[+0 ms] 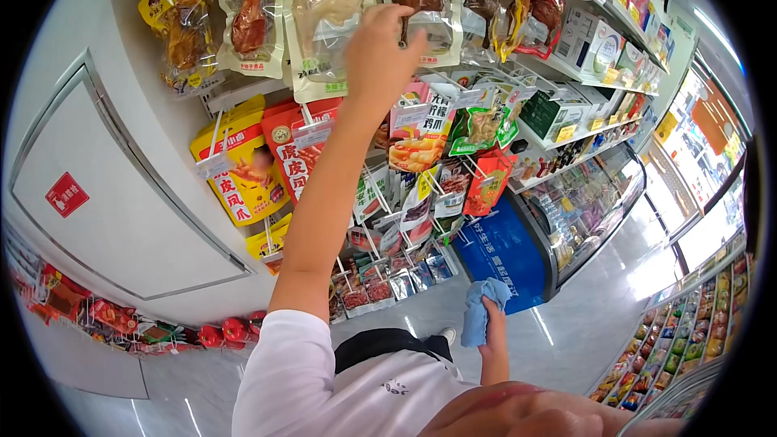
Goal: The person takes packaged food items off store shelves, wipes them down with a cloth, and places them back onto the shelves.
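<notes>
My left hand (382, 53) is raised to the top row of hanging vacuum packs, its thumb and fingers apart with nothing visible between them. It overlaps the edges of a pale poultry pack (328, 12) and a dark brown meat pack (425, 2); whether it touches either I cannot tell. To the left hang a reddish drumstick pack (249, 16) and a yellow-topped pack (184, 28). Low at my side, my right hand (494, 330) grips a crumpled light blue cloth (477, 311).
Below hang yellow snack bags (243, 170) and red bags on metal hooks. A blue-sided display case (494, 255) stands right, beneath shelves of boxes (595, 40). A white panel door (121, 186) is at left. More packaged snacks (688, 324) line the lower right.
</notes>
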`<state>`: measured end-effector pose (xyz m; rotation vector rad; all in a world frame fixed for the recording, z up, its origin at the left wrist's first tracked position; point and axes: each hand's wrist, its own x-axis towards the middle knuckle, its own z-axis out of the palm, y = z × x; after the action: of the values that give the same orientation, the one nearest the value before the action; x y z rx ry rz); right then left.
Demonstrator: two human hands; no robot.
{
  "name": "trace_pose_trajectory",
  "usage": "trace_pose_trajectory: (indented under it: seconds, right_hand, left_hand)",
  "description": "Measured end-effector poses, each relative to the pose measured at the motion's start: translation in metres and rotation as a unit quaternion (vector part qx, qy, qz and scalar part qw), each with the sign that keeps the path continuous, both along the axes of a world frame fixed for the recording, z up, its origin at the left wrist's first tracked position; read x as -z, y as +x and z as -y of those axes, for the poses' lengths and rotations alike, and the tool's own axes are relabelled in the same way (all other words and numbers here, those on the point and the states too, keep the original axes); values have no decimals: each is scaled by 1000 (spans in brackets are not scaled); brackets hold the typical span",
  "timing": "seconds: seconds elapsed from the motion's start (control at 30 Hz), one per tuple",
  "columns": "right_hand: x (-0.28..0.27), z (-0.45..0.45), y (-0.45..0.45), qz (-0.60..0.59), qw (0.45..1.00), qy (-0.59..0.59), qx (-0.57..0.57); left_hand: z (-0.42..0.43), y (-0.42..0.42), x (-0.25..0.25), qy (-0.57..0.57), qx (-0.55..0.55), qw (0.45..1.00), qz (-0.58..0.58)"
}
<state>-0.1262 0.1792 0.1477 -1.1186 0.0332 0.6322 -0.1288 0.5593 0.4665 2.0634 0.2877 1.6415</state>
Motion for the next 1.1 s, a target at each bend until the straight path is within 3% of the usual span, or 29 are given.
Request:
trace_pose_trajectory:
  seconds: [0.03,0.13,0.23,0.37,0.67,0.77,0.97,1.1]
  right_hand:
    - [-1,-1,0,-2,1000,-2,-4]
    - [6,-2,4,0,1000,-3,-13]
    - [12,-5,9,-1,1000,-16,-26]
    - [10,-14,8,1,999,-17,-44]
    - [5,-19,6,5,998,-17,-61]
    - [8,-20,5,-1,998,-12,-54]
    - [22,-16,4,-13,998,-12,-61]
    - [19,-16,-3,-19,998,-11,-56]
  left_hand:
    - [0,-11,-2,-44,31,999,-6]
    - [-18,-32,5,126,-205,967,87]
    - [-28,-48,9,149,-324,928,110]
    - [-31,-59,21,121,-349,925,85]
    - [-52,-74,25,51,-284,956,57]
    - [-57,-75,25,-16,-201,977,67]
    - [-60,-82,26,45,-208,976,40]
    - [-49,-87,21,-64,-46,996,47]
